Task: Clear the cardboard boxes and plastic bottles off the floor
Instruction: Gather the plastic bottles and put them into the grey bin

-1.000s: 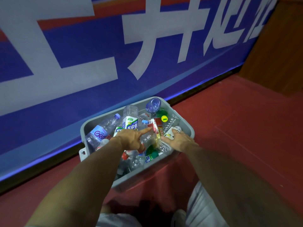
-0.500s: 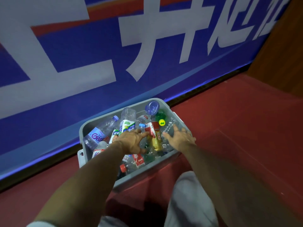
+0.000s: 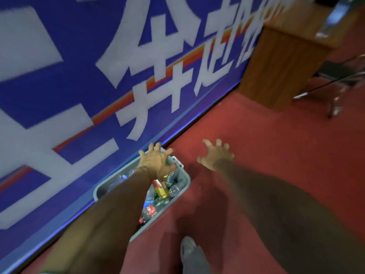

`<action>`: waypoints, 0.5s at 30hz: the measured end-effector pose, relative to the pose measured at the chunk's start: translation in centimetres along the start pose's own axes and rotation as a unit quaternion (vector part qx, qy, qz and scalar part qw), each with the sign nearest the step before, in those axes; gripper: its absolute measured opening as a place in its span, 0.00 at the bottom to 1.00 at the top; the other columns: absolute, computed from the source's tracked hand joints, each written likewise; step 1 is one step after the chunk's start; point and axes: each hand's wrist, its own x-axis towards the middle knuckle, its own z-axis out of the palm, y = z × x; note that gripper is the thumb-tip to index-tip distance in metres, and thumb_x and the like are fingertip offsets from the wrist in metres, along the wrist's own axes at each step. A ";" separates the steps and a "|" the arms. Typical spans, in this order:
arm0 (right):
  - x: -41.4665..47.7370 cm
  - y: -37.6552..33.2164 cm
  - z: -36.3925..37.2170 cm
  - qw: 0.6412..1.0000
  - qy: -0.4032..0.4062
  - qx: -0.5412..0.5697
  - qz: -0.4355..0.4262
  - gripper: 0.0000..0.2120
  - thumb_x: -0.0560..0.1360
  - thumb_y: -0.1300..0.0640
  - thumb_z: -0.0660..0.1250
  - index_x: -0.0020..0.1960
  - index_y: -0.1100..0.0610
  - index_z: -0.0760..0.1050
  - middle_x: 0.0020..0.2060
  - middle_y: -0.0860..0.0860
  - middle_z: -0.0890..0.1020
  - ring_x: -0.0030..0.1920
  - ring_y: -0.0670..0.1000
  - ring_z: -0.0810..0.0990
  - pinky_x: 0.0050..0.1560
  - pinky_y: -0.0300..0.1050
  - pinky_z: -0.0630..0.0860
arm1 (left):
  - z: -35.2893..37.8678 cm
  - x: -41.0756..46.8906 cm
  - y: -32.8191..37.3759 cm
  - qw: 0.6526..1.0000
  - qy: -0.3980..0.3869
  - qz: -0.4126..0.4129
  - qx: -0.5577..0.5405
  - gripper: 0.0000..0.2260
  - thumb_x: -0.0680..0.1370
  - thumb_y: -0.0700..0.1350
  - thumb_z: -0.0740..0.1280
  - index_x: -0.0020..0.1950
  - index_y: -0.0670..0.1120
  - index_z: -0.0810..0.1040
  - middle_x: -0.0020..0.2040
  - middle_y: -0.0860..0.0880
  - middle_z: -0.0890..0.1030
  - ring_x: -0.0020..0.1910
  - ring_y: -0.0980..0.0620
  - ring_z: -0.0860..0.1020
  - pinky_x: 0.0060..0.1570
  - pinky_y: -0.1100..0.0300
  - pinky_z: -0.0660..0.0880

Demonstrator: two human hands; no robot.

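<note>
A grey plastic bin point(image 3: 182, 186) stands on the red floor against the blue banner wall, holding several plastic bottles point(image 3: 152, 209) with red, yellow and green labels. My left hand point(image 3: 156, 162) hovers over the bin's far end with fingers spread, holding nothing. To the right of the bin, my right hand point(image 3: 217, 155) is raised above the red floor, also with fingers spread and nothing in it. My left forearm hides much of the bin's contents.
The blue banner wall point(image 3: 98, 95) with large white characters runs along the left. A wooden cabinet point(image 3: 280, 62) stands at the far right end of the wall, with a metal-framed chair point(image 3: 339, 82) beside it. My shoe point(image 3: 188, 247) is on the red carpet point(image 3: 276, 145).
Both hands have come up out of the bin and opened with fingers spread; the right hand moved off to the right over the floor. The view has risen and swung right.
</note>
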 end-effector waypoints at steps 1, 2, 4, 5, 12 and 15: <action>-2.0 0.2 -2.5 1.000 0.004 0.006 0.008 0.36 0.74 0.36 0.67 0.77 0.38 0.56 0.76 0.53 0.58 0.74 0.61 0.59 0.67 0.63 0.65 | -2.5 -1.2 0.9 1.000 0.005 0.009 -0.008 0.29 0.76 0.64 0.62 0.76 0.61 0.62 0.77 0.43 0.59 0.76 0.41 0.55 0.68 0.32 0.60; -4.1 0.5 -4.7 1.000 0.006 0.014 0.016 0.37 0.73 0.36 0.67 0.78 0.38 0.55 0.76 0.52 0.58 0.74 0.61 0.58 0.67 0.64 0.64 | -4.8 -2.5 1.7 1.000 0.008 0.018 -0.014 0.29 0.76 0.64 0.62 0.76 0.61 0.63 0.77 0.43 0.59 0.77 0.41 0.55 0.68 0.31 0.59; -8.5 1.3 -8.4 0.999 0.011 0.032 0.033 0.38 0.73 0.37 0.68 0.78 0.38 0.55 0.77 0.52 0.56 0.75 0.62 0.57 0.69 0.67 0.62 | -8.9 -5.1 3.5 0.999 0.008 0.041 -0.013 0.30 0.76 0.64 0.63 0.77 0.62 0.61 0.77 0.43 0.59 0.77 0.41 0.54 0.69 0.30 0.57; -10.7 1.9 -9.9 0.998 0.017 0.043 0.045 0.39 0.73 0.38 0.69 0.79 0.38 0.54 0.78 0.53 0.56 0.76 0.62 0.56 0.69 0.69 0.61 | -10.7 -6.3 4.5 0.998 0.010 0.055 -0.008 0.31 0.76 0.64 0.64 0.77 0.62 0.59 0.77 0.43 0.58 0.77 0.41 0.55 0.69 0.30 0.57; -24.6 8.7 -16.0 0.979 0.087 0.089 0.162 0.38 0.74 0.38 0.67 0.79 0.38 0.54 0.77 0.52 0.57 0.75 0.62 0.57 0.69 0.67 0.63 | -17.7 -13.2 13.8 0.984 0.064 0.169 -0.002 0.31 0.77 0.63 0.64 0.79 0.63 0.58 0.77 0.43 0.59 0.76 0.41 0.58 0.70 0.34 0.59; -31.2 13.0 -16.4 0.963 0.109 0.101 0.223 0.37 0.74 0.38 0.68 0.79 0.38 0.55 0.76 0.53 0.59 0.74 0.62 0.58 0.67 0.66 0.64 | -18.8 -16.4 19.5 0.972 0.069 0.224 0.006 0.30 0.77 0.63 0.64 0.77 0.64 0.60 0.78 0.43 0.59 0.76 0.41 0.59 0.70 0.35 0.59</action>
